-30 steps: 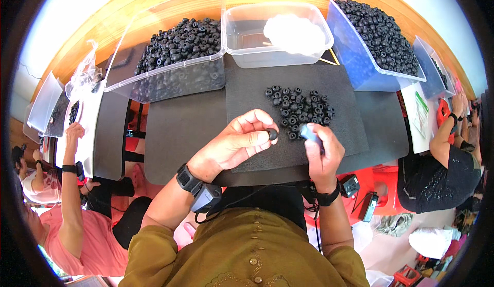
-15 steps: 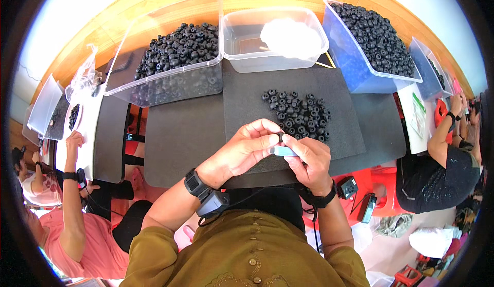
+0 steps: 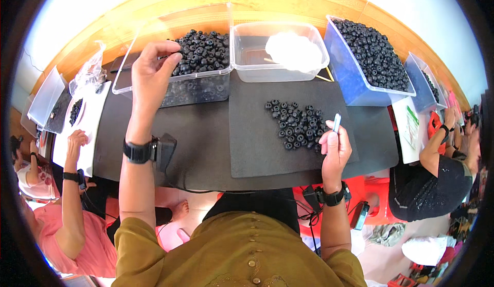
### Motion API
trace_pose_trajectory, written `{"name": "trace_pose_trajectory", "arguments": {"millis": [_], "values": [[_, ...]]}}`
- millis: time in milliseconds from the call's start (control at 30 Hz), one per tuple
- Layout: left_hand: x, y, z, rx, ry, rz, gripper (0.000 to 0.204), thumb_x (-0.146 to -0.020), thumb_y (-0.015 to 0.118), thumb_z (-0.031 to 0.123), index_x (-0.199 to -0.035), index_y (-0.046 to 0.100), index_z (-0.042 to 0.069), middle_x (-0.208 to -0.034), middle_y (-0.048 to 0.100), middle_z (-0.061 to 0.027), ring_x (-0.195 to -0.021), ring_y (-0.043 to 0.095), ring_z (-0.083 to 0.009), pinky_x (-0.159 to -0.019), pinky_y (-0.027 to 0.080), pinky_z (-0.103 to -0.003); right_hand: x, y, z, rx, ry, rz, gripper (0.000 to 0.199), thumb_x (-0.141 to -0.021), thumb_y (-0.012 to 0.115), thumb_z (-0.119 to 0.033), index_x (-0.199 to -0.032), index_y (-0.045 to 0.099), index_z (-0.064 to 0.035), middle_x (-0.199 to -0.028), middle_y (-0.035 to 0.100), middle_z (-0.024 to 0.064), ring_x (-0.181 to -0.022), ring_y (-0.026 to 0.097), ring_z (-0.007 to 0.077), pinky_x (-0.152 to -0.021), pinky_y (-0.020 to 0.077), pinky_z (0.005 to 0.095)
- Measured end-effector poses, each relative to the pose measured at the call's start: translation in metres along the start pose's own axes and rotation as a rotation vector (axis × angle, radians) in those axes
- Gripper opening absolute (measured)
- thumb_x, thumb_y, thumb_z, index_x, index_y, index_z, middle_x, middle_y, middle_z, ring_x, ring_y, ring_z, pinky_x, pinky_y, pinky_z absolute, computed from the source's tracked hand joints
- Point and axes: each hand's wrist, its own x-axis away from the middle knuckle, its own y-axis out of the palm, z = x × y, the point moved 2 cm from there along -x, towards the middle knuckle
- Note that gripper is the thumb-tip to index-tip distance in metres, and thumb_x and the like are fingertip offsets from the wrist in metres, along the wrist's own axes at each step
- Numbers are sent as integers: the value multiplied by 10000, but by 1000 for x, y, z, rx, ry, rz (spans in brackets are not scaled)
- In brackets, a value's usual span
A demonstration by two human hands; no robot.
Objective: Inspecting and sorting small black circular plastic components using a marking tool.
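So the left hand (image 3: 152, 71) was up at the near rim of the clear bin (image 3: 195, 89) full of small black rings, thumb and fingers pinched together, though I couldn't tell if anything was between them. The right hand (image 3: 334, 150) sat on the black mat (image 3: 257, 143), fingers closed around a small light-blue stick (image 3: 336, 122) poking up. Just left of it lay the loose pile of black rings (image 3: 296, 125). A blue bin (image 3: 355, 81) of more rings stood off right.

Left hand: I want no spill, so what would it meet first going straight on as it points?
Likely the heap of black rings in the clear tub; the left hand hangs over its near rim, though height is unclear.
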Motion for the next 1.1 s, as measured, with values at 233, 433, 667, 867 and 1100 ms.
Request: {"name": "trace_pose_trajectory", "arguments": {"millis": [233, 433, 667, 867, 1100], "values": [[43, 55, 53, -385, 344, -219, 215, -768, 686, -33, -965, 675, 49, -1056, 667, -112, -1040, 621, -292, -899, 496, -381, 10, -17, 4, 47, 41, 36, 274, -1004, 497, -189, -1183, 595, -5, -768, 566, 0, -594, 419, 35, -530, 335, 196], [86, 166, 36, -66, 305, -754, 263, -776, 735, 87, -1026, 659, 57, -1116, 633, -139, -1081, 592, -337, -924, 484, -413, -1, -29, -22, 66, 5, 45, 276, -1010, 488, -189, -1186, 593, -4, -770, 558, -4, -600, 418, 34, -532, 332, 194], [109, 266, 17, -306, 453, -808, 380, -819, 697, 303, -1142, 652, 108, -1272, 566, -124, -1241, 493, -325, -1012, 401, -457, -10, -47, -11, 10, 64, 47, 288, -1016, 483, -225, -1183, 594, -17, -756, 554, -11, -582, 403, 28, -523, 317, 186], [114, 271, 9, -401, 457, -935, 327, -829, 676, 340, -1059, 668, 108, -1200, 579, -98, -1215, 492, -294, -1026, 366, -469, -8, -52, 9, -52, 197, 49, 314, -1022, 447, -263, -1177, 585, -27, -723, 540, -12, -558, 399, 31, -501, 302, 187], [109, 229, 4, -394, 490, -906, 238, -872, 639, 274, -1024, 641, 91, -1133, 575, -100, -1192, 505, -288, -1026, 368, -459, -9, -49, 8, -21, 214, 3, 314, -1024, 449, -262, -1182, 586, -28, -717, 535, -13, -559, 398, 30, -498, 298, 189]]}}
